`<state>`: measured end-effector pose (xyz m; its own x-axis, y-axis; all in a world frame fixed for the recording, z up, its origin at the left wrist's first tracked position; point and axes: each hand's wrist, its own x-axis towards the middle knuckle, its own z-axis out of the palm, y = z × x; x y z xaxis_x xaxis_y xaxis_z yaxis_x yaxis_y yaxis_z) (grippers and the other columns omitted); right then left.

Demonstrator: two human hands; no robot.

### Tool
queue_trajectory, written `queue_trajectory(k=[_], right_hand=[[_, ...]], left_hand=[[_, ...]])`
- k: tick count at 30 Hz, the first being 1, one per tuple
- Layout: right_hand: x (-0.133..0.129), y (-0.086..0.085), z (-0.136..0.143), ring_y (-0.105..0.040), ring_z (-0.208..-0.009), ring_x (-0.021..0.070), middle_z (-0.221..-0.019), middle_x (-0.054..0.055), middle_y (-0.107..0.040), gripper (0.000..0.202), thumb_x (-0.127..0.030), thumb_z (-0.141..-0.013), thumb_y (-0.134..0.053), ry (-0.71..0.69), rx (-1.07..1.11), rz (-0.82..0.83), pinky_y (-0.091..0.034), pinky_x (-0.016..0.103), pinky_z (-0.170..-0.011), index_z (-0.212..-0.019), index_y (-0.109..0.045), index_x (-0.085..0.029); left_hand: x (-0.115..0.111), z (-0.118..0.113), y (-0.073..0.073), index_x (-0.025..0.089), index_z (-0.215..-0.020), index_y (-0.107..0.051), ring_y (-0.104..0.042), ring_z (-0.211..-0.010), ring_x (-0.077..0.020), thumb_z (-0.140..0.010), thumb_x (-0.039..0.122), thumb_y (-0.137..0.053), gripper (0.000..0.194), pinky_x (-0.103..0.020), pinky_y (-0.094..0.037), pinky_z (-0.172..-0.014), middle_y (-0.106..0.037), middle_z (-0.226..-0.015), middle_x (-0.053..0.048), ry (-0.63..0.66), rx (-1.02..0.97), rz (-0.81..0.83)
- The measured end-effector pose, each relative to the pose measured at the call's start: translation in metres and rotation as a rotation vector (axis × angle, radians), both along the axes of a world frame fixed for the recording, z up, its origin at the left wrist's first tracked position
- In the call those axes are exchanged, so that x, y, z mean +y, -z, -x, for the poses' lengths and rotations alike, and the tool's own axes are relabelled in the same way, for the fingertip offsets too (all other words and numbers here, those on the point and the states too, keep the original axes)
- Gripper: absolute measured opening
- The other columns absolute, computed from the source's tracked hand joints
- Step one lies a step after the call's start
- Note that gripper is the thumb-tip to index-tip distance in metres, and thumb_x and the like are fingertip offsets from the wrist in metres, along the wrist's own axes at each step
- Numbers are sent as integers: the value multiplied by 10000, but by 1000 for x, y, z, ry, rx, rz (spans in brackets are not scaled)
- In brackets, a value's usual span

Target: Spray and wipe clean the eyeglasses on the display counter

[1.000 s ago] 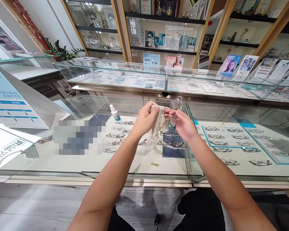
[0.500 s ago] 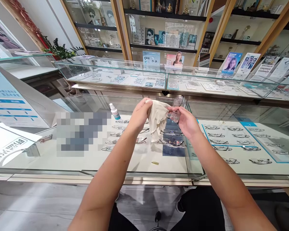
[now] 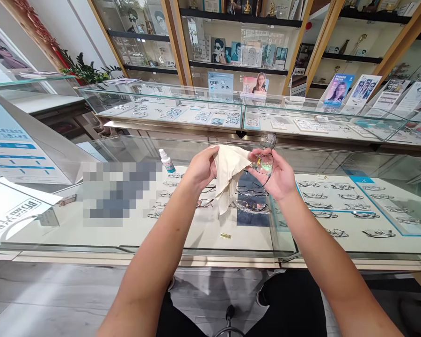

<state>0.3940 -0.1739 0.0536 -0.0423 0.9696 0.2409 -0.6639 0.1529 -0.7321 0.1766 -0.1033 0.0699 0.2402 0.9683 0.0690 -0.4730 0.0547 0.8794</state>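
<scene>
A cream cleaning cloth (image 3: 230, 164) with a zigzag edge hangs from my left hand (image 3: 204, 167), its fingers pinched on the upper left corner. My right hand (image 3: 278, 175) grips a pair of thin-framed eyeglasses (image 3: 265, 164), held upright over the glass counter; droplets show on the lower lens. The cloth's right corner reaches the fingers of my right hand beside that lens, and I cannot tell whether they also pinch it. Below the cloth, dark-rimmed glasses (image 3: 250, 206) lie in the case over a dark blue panel.
A white spray bottle (image 3: 167, 161) stands on the counter to the left, near a blurred patch. Rows of eyeglasses (image 3: 317, 196) fill the case at right. A small gold bar (image 3: 226, 236) lies near the front. Behind runs another glass showcase (image 3: 154, 110).
The eyeglasses have turned in my right hand, and the lower lens now faces me more. The cloth is spread wider between my hands. My left hand has shifted slightly.
</scene>
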Motion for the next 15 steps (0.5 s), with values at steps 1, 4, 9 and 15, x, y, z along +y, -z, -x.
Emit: queue_trajectory(k=[1,4,9,15], right_hand=[[0,-1,1,-776,-1228,236,-1192,26,-849,161,-423,-998,-737,3,-7,-7,-659,420,-1012,-924,-757,-282],[-1,-5,2,-787,-1167,221,-1126,34,-854,176,-389,-1013,-702,52,-14,-50,-646,375,-982,-895,-760,-272],[-1,-11,-2,-785,-1155,214,-1057,37,-851,217,-354,-1050,-646,188,-60,-81,-635,369,-984,-885,-761,-273],[1,-14,-7,-784,-1146,202,-1047,30,-850,168,-333,-1022,-701,256,-37,-110,-617,376,-1068,-873,-754,-278]], left_hand=[[-1,-1,0,168,-897,-690,-689,-737,-172,-906,265,-774,128,-277,-565,-702,-720,-810,-37,14,9,5],[-4,-3,1,175,-881,-668,-666,-735,-159,-912,284,-800,174,-263,-556,-701,-700,-811,-26,34,38,-10],[-9,-2,3,213,-902,-631,-559,-657,-140,-961,463,-815,316,-244,-447,-617,-637,-762,13,-83,245,-198],[-10,1,1,228,-909,-618,-544,-676,-153,-938,600,-823,426,-261,-425,-655,-634,-760,13,-164,319,-381]])
